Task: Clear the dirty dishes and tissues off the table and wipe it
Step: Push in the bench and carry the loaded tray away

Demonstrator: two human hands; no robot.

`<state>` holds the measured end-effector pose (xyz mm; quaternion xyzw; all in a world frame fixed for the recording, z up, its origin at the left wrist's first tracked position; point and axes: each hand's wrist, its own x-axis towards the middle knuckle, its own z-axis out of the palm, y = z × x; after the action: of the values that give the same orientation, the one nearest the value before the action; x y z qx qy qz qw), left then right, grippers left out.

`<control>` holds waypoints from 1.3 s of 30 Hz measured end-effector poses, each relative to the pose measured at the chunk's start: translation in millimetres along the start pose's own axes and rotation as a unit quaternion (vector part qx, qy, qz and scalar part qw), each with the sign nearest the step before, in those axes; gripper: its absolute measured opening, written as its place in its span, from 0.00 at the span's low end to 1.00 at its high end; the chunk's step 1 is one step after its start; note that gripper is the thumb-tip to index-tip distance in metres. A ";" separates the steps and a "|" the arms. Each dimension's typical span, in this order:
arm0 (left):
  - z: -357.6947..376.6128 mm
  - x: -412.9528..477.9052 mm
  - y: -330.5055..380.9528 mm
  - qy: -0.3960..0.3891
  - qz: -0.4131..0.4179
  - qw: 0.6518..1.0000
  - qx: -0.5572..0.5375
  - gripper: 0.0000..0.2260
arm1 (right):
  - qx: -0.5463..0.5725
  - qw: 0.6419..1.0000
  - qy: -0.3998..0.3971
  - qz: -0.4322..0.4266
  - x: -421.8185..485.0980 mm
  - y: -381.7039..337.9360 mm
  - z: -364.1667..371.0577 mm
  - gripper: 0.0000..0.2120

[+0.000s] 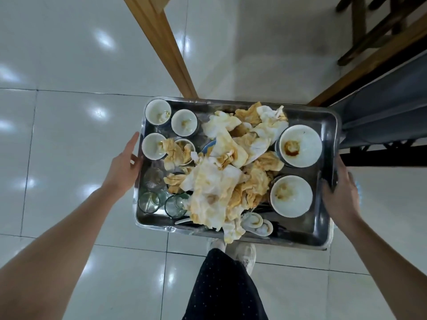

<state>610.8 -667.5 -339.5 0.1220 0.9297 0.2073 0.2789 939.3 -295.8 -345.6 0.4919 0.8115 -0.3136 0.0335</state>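
Observation:
I carry a steel tray (322, 229) above the tiled floor. My left hand (124, 162) holds its left rim, thumb hooked over the edge and fingers stretched along the outside. My right hand (339, 192) grips the right rim with fingers curled over it. A heap of stained tissues (228, 172) fills the tray's middle. Several small white cups (158, 112) stand at its far left, clear glasses (150, 200) at the near left. Two dirty white bowls (300, 145) sit on the right, ceramic spoons (256, 224) at the near edge.
A wooden door frame (161, 42) runs diagonally just beyond the tray. A dark grey panel (383, 105) stands close at the right, with wooden chair legs (360, 31) behind it. My legs and white shoes (245, 252) are under the tray on glossy white tiles.

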 end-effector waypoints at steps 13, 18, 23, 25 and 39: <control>39.4 0.6 -22.6 0.086 0.056 0.991 -0.084 0.26 | 0.111 0.990 0.086 -0.010 0.7 22.5 25.3 0.32; 43.4 -1.5 -24.8 0.087 0.037 0.989 -0.110 0.34 | 0.113 0.991 0.069 -0.015 5.7 26.2 23.6 0.31; 46.6 -2.6 -22.7 0.109 0.037 0.987 -0.109 0.30 | 0.117 0.989 0.086 -0.031 3.2 23.5 23.1 0.30; 44.6 -4.1 -19.2 0.110 0.044 0.987 -0.108 0.28 | 0.130 0.988 0.084 -0.032 0.8 21.8 22.3 0.30; -34.3 -73.0 -16.6 0.108 0.055 0.991 -0.061 0.35 | 0.168 0.983 0.073 -0.024 -56.7 0.3 -10.8 0.29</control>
<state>648.9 -718.0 -286.8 0.1327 0.9319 0.2905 0.1719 971.3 -333.9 -316.6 0.4927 0.7590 -0.4095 -0.1162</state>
